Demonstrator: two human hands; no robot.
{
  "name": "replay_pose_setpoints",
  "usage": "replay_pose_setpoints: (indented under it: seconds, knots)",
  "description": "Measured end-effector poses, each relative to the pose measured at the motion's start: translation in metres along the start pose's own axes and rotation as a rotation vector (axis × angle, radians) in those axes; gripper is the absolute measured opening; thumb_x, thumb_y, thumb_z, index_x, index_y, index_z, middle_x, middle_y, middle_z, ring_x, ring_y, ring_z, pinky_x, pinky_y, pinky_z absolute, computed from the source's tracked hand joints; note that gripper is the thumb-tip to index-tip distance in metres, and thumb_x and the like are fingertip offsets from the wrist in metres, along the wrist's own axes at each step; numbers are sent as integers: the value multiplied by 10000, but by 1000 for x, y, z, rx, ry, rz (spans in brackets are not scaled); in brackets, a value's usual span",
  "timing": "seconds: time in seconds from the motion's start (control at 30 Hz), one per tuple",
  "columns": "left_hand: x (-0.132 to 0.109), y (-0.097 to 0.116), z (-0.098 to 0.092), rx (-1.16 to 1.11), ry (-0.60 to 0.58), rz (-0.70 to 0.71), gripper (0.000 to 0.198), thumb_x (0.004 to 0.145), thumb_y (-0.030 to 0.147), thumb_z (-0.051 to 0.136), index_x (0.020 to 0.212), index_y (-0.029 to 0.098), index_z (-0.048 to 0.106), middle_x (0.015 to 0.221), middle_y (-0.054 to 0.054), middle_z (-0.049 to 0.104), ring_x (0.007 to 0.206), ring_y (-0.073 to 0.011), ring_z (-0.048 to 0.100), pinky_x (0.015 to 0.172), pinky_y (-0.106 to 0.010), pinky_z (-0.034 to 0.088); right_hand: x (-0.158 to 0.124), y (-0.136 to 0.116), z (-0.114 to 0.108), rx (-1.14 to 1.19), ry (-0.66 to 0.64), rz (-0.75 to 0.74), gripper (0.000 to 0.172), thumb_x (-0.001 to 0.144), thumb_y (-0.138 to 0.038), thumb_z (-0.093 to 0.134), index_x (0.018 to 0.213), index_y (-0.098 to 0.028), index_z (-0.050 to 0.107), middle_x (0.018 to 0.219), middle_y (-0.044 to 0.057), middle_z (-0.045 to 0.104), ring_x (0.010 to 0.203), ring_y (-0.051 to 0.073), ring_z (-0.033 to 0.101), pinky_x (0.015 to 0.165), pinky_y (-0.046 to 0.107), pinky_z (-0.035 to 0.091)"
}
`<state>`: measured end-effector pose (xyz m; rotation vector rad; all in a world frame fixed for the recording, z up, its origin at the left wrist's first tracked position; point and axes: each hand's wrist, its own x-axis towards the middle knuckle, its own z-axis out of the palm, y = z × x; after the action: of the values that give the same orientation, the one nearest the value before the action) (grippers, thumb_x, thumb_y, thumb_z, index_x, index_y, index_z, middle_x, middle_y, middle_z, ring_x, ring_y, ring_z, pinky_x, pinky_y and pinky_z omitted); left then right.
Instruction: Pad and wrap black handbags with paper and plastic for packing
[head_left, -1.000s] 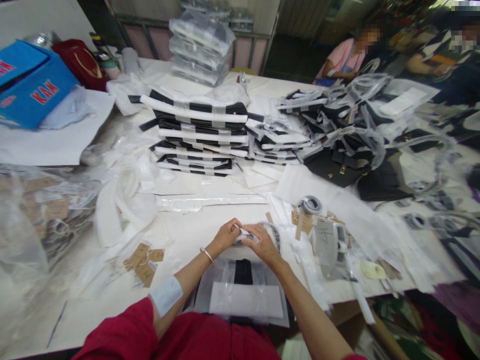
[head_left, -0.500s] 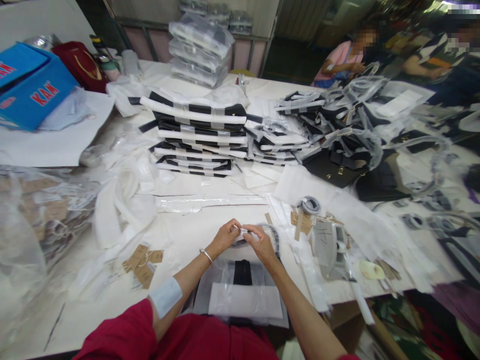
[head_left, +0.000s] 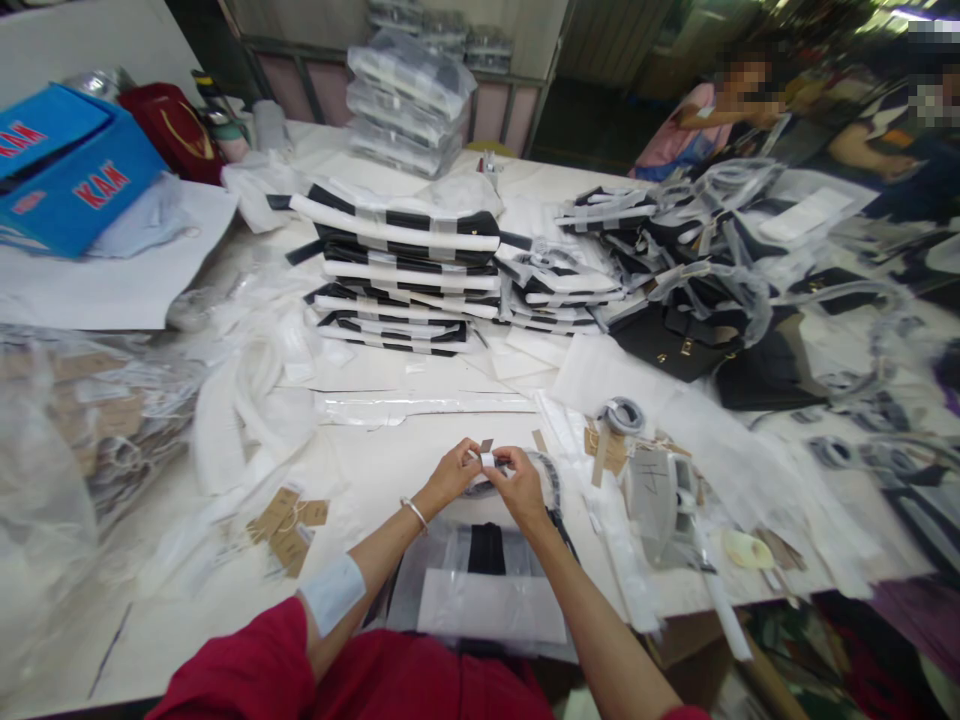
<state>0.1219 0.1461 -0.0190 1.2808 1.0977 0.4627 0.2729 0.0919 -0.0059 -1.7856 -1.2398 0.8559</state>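
Between the fingertips of both hands is a small white piece [head_left: 488, 459], with a small grey-brown tab [head_left: 487, 445] standing above it. I cannot make out exactly what it is. My left hand [head_left: 454, 473] pinches its left side and my right hand [head_left: 520, 486] pinches its right. Just beneath and behind the fingers curves a plastic-wrapped strap or handle [head_left: 555, 474], partly hidden by them. Nearer to me, between my forearms, lies a bag in clear wrapping [head_left: 487, 548] with a black band, and a white sheet [head_left: 491, 606] across its front.
Striped stacks of black bags with white padding [head_left: 409, 240] stand ahead. Tag bundles [head_left: 289, 530] lie left. To the right are a grey tape dispenser [head_left: 651, 505], a wrapped ring [head_left: 622, 415] and black bags [head_left: 675, 340]. A blue box [head_left: 82, 170] is far left; co-workers sit far right.
The small white piece and its grey-brown tab now show plainly between my fingertips. My hands have barely moved. The view has shifted slightly, and a far co-worker's arm is raised higher.
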Motion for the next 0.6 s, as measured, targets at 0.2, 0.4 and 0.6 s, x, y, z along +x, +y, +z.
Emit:
replay_pose_setpoints:
  seconds: [0.2,0.4,0.6]
  knots:
    - [1,-4,0,-8,1,-8,282,771,237,543,1048,193,511,550,112,407,497,-101,390,528,-228,293,5,-1,-4,-123,-76,-115,212,776,-246,654,984,-216,682,939,56,694,913,227,628,849,369,494]
    - [2,-8,0,-10,-8,20,575,775,227,543,1335,166,430,562,115,414,502,-96,394,534,-226,292,15,-10,-16,-288,-243,-187,268,801,-237,657,1057,-276,728,958,41,719,928,227,615,895,387,457]
    - [-2,-5,0,28,-8,71,788,810,269,529,1525,158,217,601,101,456,558,-105,422,592,-233,337,22,-13,-12,175,-214,252,220,686,-305,691,877,-222,765,730,16,712,686,192,616,697,332,473]
